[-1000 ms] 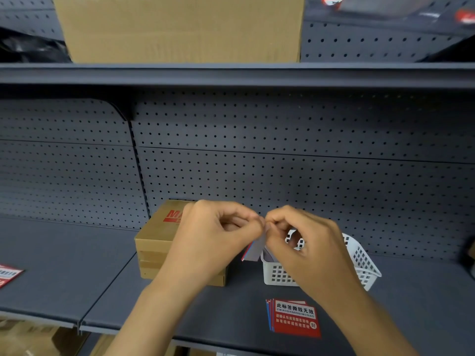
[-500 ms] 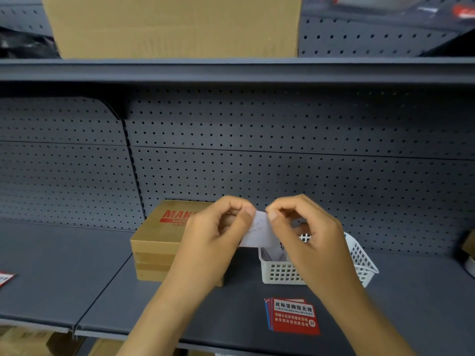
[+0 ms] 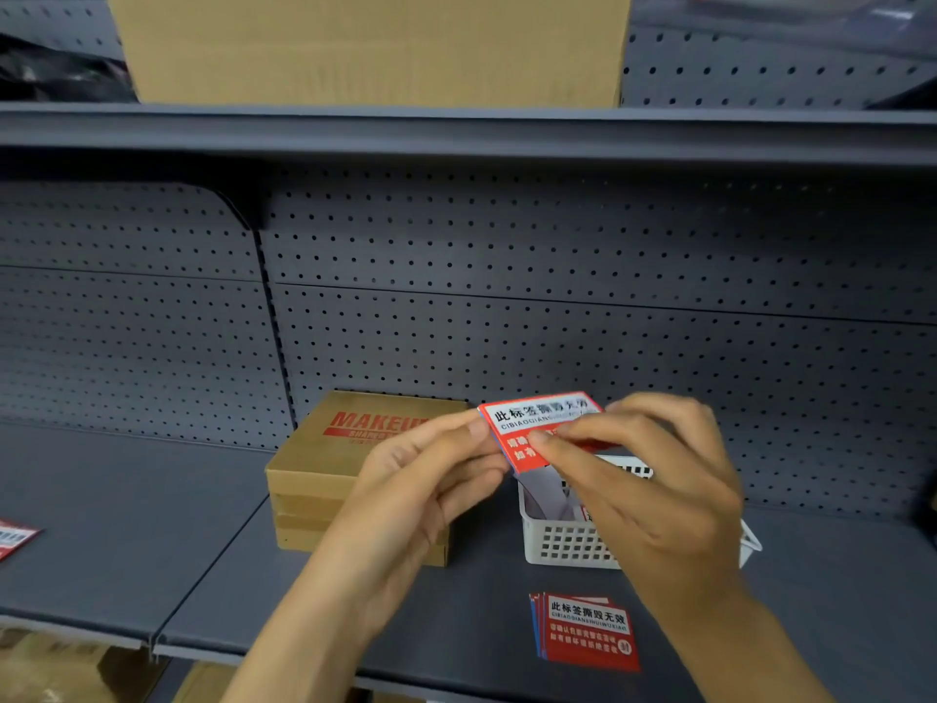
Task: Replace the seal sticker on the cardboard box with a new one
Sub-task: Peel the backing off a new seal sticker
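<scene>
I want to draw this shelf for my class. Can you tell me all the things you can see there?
small cardboard box: one, brown with red print, on the grey shelf, left of the basket
seal sticker: one, red and white, held up between both hands
sticker stack: one pile, red, near the shelf's front edge
basket: one, white plastic, right of the box, with paper inside
large cardboard box: one, brown, on the upper shelf
sticker at left edge: one, red and white, partly out of view
shelf: grey, with pegboard back
left hand: pinches the sticker's left edge
right hand: pinches the sticker
</scene>
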